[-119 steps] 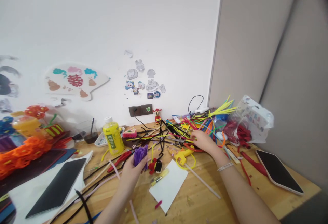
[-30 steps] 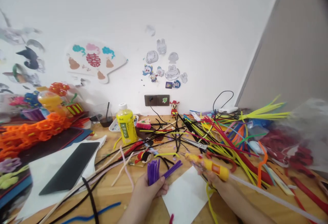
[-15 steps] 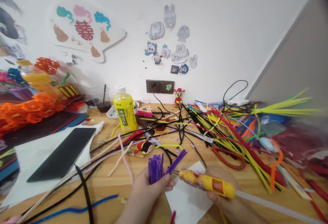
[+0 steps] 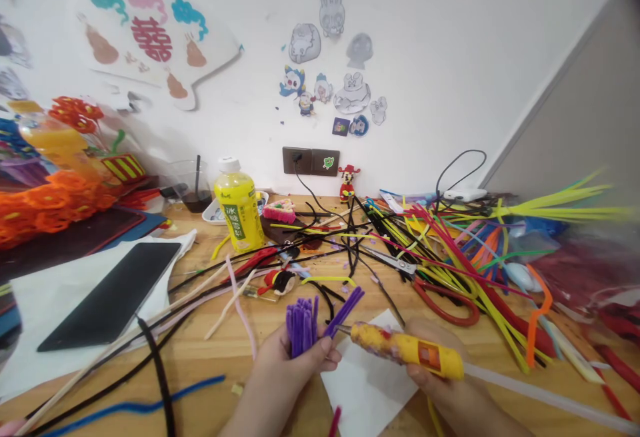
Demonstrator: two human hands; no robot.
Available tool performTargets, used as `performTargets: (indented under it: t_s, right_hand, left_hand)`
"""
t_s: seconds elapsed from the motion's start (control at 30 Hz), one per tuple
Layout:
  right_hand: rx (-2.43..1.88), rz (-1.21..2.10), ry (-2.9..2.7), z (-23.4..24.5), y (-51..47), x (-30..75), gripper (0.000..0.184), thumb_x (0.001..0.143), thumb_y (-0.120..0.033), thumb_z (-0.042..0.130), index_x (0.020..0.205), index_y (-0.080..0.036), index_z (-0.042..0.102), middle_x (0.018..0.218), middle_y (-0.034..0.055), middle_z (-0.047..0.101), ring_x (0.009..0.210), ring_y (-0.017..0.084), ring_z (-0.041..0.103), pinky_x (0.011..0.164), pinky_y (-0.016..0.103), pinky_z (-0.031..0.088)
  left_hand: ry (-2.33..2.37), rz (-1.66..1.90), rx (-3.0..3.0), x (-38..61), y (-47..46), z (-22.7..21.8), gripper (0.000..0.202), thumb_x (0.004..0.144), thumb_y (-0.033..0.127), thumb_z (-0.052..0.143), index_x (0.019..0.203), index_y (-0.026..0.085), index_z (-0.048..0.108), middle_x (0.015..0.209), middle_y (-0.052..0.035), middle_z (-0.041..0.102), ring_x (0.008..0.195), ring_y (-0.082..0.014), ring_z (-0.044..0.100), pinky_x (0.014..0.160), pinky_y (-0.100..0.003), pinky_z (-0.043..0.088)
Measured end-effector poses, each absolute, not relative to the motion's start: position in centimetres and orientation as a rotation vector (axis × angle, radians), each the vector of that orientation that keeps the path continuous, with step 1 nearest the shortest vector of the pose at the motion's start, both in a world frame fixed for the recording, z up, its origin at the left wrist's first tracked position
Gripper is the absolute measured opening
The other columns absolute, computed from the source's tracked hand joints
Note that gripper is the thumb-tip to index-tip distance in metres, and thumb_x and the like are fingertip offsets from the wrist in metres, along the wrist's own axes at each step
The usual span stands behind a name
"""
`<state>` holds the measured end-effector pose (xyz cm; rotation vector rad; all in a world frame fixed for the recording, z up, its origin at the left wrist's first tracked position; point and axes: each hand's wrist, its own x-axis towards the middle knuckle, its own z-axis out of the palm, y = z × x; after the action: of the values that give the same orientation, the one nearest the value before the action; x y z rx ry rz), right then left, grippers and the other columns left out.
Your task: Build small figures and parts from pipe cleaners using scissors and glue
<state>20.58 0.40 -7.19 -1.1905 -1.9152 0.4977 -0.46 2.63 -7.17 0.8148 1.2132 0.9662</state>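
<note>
My left hand (image 4: 300, 364) is closed around a bundle of short purple pipe cleaners (image 4: 301, 326), which stand upright. A few more purple pipe cleaners (image 4: 349, 309) slant to the right from between its thumb and fingers. In my right hand (image 4: 440, 364) is a yellow glue gun (image 4: 405, 350) with a long, pale glue stick (image 4: 535, 390) coming out of its back end. The metal tip of the glue gun points left and is at the slanted pipe cleaners; whether it touches them I cannot tell. Under the hands lies a white sheet of paper (image 4: 367, 380).
Red-handled scissors (image 4: 447, 300) and many coloured pipe cleaners (image 4: 460, 250) crowd the right side. A yellow drink bottle (image 4: 239, 210) stands at the back. On the left a dark phone (image 4: 113, 294) lies on white paper, near orange flowers (image 4: 60, 204). A wooden stick (image 4: 125, 340) crosses the front left.
The view has shifted slightly, so the wall and table items sit a little higher and further left. Both hands keep nearly the same pose, with the glue gun tip still at the purple pipe cleaners.
</note>
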Motion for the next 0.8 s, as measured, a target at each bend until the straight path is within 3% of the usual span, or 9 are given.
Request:
performTargets:
  t_s: [0.3, 0.8]
  right_hand:
    - [-1.276, 0.537, -1.777, -6.6, 0.3, 20.9, 0.040, 0.074, -0.055, 0.045, 0.051, -0.023, 0.041, 0.050, -0.0010, 0.037, 0.047, 0.016, 0.038, 0.043, 0.028, 0.028]
    - [-1.377, 0.392, -1.707, -7.8, 0.2, 22.7, 0.024, 0.078, -0.043, 0.049, 0.065, -0.025, 0.057, 0.054, -0.0001, 0.052, 0.053, 0.018, 0.051, 0.046, 0.028, 0.040]
  left_hand:
    - [1.225, 0.946, 0.822, -0.6, 2.7, -7.0, 0.035, 0.044, 0.038, 0.076, 0.066, 0.016, 0.059, 0.056, -0.0018, 0.069, 0.060, -0.0202, 0.066, 0.062, -0.029, 0.054]
    - [1.232, 0.978, 0.820, -0.5, 2.5, -6.5, 0.030, 0.046, 0.032, 0.078, 0.062, 0.015, 0.059, 0.053, -0.0019, 0.068, 0.056, -0.0180, 0.065, 0.058, -0.025, 0.054]
